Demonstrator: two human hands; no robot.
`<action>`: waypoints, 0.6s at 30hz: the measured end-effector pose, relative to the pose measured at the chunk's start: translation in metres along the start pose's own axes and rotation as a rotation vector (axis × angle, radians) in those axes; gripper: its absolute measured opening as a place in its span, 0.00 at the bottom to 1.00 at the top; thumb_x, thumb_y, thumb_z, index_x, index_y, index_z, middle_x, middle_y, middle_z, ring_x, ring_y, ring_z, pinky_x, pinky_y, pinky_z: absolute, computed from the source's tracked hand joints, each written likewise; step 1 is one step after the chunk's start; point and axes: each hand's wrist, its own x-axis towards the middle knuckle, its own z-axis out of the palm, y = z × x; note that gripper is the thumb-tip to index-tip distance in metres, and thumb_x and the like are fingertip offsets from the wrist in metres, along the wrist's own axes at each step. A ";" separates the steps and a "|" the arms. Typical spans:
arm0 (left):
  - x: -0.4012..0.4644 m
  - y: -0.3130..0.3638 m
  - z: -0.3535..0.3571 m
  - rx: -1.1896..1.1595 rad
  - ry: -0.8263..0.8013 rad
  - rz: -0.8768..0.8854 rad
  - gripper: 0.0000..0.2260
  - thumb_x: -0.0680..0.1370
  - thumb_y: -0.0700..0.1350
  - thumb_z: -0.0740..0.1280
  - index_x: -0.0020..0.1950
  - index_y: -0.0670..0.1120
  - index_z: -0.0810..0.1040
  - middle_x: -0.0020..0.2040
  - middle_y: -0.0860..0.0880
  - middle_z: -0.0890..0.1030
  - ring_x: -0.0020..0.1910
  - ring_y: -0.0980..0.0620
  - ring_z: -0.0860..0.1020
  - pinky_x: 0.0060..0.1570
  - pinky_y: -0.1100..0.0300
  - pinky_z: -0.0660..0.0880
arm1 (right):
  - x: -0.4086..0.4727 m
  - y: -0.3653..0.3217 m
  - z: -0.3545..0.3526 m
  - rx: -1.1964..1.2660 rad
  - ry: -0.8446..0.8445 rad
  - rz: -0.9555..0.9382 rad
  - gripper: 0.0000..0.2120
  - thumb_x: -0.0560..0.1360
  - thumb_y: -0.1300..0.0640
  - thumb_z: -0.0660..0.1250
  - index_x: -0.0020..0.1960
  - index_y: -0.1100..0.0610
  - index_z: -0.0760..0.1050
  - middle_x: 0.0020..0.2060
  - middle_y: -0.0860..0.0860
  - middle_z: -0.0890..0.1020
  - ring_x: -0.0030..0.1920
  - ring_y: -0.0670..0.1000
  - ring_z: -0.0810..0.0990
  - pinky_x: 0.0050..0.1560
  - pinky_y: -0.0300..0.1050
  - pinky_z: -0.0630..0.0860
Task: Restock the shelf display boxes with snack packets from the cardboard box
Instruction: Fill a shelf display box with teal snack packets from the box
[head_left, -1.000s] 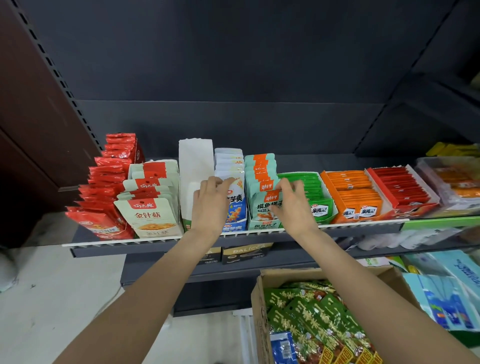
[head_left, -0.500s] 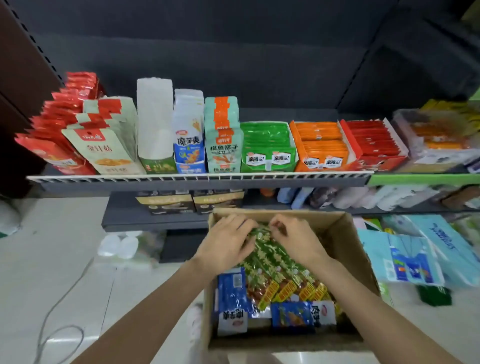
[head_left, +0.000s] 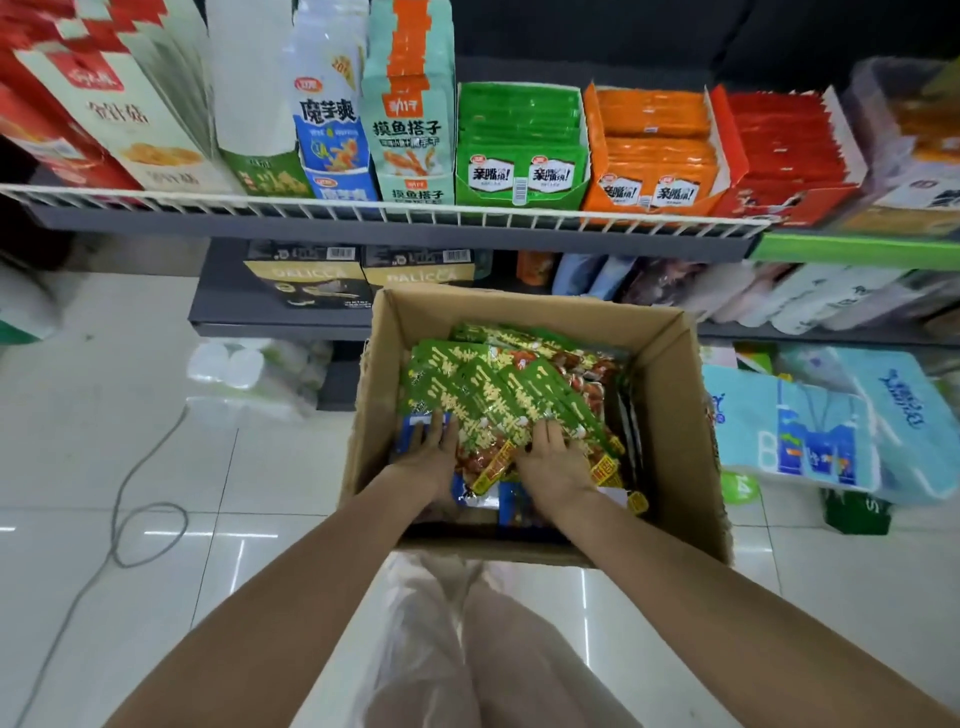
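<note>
Hands — left (head_left: 431, 457), right (head_left: 556, 457) — lie flat, fingers straight, on green packets (head_left: 498, 395) inside cardboard box (head_left: 670, 415), gripping nothing.

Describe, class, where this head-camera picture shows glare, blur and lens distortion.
Head view: ceiling lights glare as white streaks on the glossy floor tiles; the shelf rail bows from the wide-angle lens; packets at the far left and right edges smear; the green snack packets in the cardboard box stay fairly sharp.

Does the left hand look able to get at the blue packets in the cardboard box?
Probably yes: the left hand already lies on the blue packets at the box's left side, though green packets overlap them.
</note>
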 end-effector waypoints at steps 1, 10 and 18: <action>-0.002 0.001 0.002 -0.015 0.009 -0.006 0.48 0.76 0.40 0.69 0.75 0.47 0.30 0.74 0.48 0.28 0.75 0.42 0.36 0.73 0.41 0.53 | 0.000 -0.001 0.003 -0.011 0.034 0.003 0.18 0.73 0.61 0.68 0.62 0.57 0.73 0.67 0.60 0.59 0.70 0.60 0.56 0.64 0.54 0.66; -0.030 0.011 -0.026 0.035 0.208 0.019 0.18 0.79 0.33 0.58 0.70 0.34 0.63 0.69 0.36 0.67 0.67 0.40 0.69 0.64 0.55 0.66 | 0.008 0.046 -0.036 0.633 -0.029 -0.140 0.06 0.78 0.56 0.64 0.43 0.53 0.70 0.39 0.48 0.72 0.36 0.45 0.69 0.34 0.39 0.64; -0.083 -0.023 -0.122 -0.555 0.502 0.108 0.15 0.77 0.33 0.58 0.59 0.43 0.79 0.60 0.43 0.77 0.54 0.46 0.77 0.48 0.54 0.73 | -0.006 0.065 -0.103 1.339 0.363 0.014 0.05 0.80 0.57 0.61 0.49 0.58 0.73 0.46 0.58 0.79 0.44 0.56 0.77 0.45 0.49 0.71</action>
